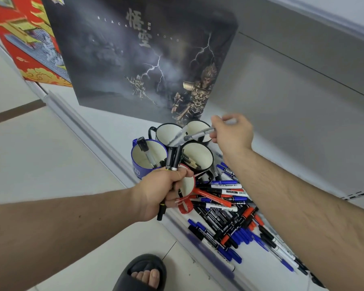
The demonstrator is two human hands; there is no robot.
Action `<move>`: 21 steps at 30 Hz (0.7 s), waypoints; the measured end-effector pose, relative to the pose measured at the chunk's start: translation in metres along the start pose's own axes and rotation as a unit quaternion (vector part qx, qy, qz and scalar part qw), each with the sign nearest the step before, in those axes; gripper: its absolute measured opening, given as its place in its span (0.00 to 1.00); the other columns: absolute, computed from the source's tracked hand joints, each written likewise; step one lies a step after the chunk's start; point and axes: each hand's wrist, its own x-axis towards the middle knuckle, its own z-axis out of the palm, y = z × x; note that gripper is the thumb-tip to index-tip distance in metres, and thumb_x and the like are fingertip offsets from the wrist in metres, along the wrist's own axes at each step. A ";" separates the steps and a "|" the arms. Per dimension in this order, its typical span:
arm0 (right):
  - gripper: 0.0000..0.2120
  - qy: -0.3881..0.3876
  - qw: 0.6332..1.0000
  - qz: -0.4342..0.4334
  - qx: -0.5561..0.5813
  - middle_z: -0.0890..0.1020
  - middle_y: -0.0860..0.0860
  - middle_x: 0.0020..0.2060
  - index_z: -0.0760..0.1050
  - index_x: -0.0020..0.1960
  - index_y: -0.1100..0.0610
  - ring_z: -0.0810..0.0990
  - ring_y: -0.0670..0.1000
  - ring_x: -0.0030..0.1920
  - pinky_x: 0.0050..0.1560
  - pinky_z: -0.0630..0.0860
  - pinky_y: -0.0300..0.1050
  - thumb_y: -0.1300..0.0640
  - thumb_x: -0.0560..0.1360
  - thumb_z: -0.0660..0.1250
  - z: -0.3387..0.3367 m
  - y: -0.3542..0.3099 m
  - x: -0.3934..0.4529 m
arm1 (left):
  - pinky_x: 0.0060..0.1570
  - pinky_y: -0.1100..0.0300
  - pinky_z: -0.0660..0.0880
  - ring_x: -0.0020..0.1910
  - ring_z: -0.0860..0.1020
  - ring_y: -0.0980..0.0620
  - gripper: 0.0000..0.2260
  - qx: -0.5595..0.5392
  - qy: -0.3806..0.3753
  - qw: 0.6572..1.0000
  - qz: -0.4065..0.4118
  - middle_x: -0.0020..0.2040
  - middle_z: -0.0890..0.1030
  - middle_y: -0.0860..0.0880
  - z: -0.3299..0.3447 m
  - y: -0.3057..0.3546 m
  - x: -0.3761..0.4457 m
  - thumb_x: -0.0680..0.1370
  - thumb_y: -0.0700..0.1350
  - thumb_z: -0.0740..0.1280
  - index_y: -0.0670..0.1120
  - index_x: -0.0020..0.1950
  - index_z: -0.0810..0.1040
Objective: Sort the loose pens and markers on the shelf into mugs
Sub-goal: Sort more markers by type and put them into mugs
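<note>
Pens in both hands above the mugs on the shelf.

The left hand gripped a bundle of black pens in a closed fist, their caps standing up in front of the mugs. The right hand pinched a clear, grey-capped pen between thumb and fingers, slanted over the two rear black mugs — its lower end was blurred. A blue mug held one black-capped pen; a nearer black mug held several. A red mug sat partly hidden behind the left fist. Loose markers — blue, red and black — lay heaped on the white shelf just right of the mugs. A dark printed box stood behind the mugs.
</note>
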 end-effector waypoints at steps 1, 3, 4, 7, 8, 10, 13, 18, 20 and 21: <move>0.07 -0.013 1.000 -0.009 -0.013 0.83 0.50 0.28 0.75 0.48 0.53 0.82 0.48 0.28 0.34 0.81 0.44 0.55 0.73 0.72 0.007 -0.003 -0.002 | 0.21 0.65 0.60 0.25 0.56 0.54 0.11 -0.002 0.002 1.000 -0.005 0.29 0.65 0.51 0.000 0.000 0.000 0.83 0.44 0.59 0.45 0.49 0.80; 0.06 -0.043 0.998 -0.008 -0.036 0.83 0.50 0.27 0.75 0.44 0.52 0.83 0.50 0.32 0.38 0.82 0.47 0.53 0.74 0.72 0.021 -0.003 -0.004 | 0.22 0.65 0.58 0.25 0.56 0.54 0.11 -0.010 0.003 1.000 -0.006 0.28 0.66 0.52 0.002 0.000 0.000 0.82 0.43 0.59 0.45 0.48 0.80; 0.06 -0.064 0.997 0.006 -0.040 0.83 0.50 0.26 0.75 0.43 0.53 0.83 0.51 0.32 0.39 0.82 0.47 0.53 0.74 0.71 0.028 -0.001 -0.005 | 0.22 0.64 0.56 0.25 0.56 0.54 0.10 -0.014 0.000 1.000 -0.003 0.28 0.66 0.52 0.004 0.000 0.000 0.82 0.43 0.59 0.45 0.47 0.80; 0.08 -0.155 0.985 0.075 -0.016 0.84 0.53 0.35 0.77 0.48 0.57 0.84 0.51 0.37 0.44 0.83 0.45 0.53 0.76 0.72 0.041 0.004 -0.005 | 0.23 0.64 0.55 0.23 0.58 0.55 0.10 -0.008 -0.008 1.000 0.003 0.28 0.66 0.51 0.007 0.001 0.000 0.82 0.42 0.59 0.44 0.47 0.80; 0.10 -0.170 0.981 0.088 -0.004 0.84 0.54 0.40 0.77 0.51 0.58 0.85 0.51 0.39 0.46 0.83 0.45 0.54 0.76 0.72 0.042 0.005 -0.006 | 0.23 0.63 0.56 0.23 0.58 0.56 0.10 -0.003 -0.012 1.000 0.004 0.28 0.66 0.51 0.007 0.001 0.001 0.82 0.42 0.59 0.44 0.47 0.80; 0.13 -0.166 0.983 0.081 -0.012 0.83 0.53 0.45 0.76 0.56 0.58 0.86 0.51 0.41 0.46 0.83 0.45 0.54 0.75 0.72 0.036 0.004 -0.009 | 0.24 0.63 0.56 0.23 0.59 0.56 0.11 0.003 -0.027 1.000 0.003 0.29 0.66 0.52 0.009 0.001 0.001 0.82 0.43 0.59 0.44 0.48 0.80; 0.02 -0.163 0.985 0.035 -0.049 0.82 0.50 0.43 0.77 0.50 0.54 0.84 0.51 0.40 0.38 0.80 0.40 0.56 0.77 0.68 0.012 -0.005 -0.025 | 0.26 0.63 0.55 0.25 0.59 0.55 0.11 -0.008 -0.083 0.996 -0.023 0.30 0.67 0.51 0.012 0.001 -0.001 0.82 0.43 0.58 0.44 0.50 0.80; 0.05 -0.208 0.975 0.044 -0.069 0.84 0.51 0.43 0.80 0.47 0.52 0.76 0.49 0.37 0.36 0.72 0.45 0.53 0.78 0.67 -0.035 -0.011 -0.057 | 0.28 0.62 0.58 0.27 0.60 0.54 0.11 -0.005 -0.186 0.980 -0.070 0.32 0.68 0.51 0.025 -0.001 -0.007 0.81 0.41 0.57 0.45 0.55 0.79; 0.07 -0.221 0.970 0.045 -0.089 0.83 0.51 0.42 0.82 0.47 0.53 0.76 0.48 0.35 0.34 0.71 0.44 0.51 0.79 0.66 -0.051 -0.012 -0.068 | 0.29 0.62 0.59 0.27 0.61 0.54 0.11 0.004 -0.208 0.976 -0.071 0.32 0.68 0.51 0.032 -0.002 -0.009 0.81 0.41 0.58 0.45 0.57 0.78; 0.08 -0.227 0.968 0.040 -0.097 0.83 0.51 0.41 0.82 0.47 0.53 0.76 0.47 0.33 0.34 0.71 0.44 0.51 0.79 0.66 -0.059 -0.013 -0.073 | 0.30 0.61 0.60 0.27 0.62 0.54 0.11 0.006 -0.218 0.973 -0.070 0.33 0.69 0.51 0.036 -0.002 -0.011 0.81 0.40 0.57 0.45 0.58 0.78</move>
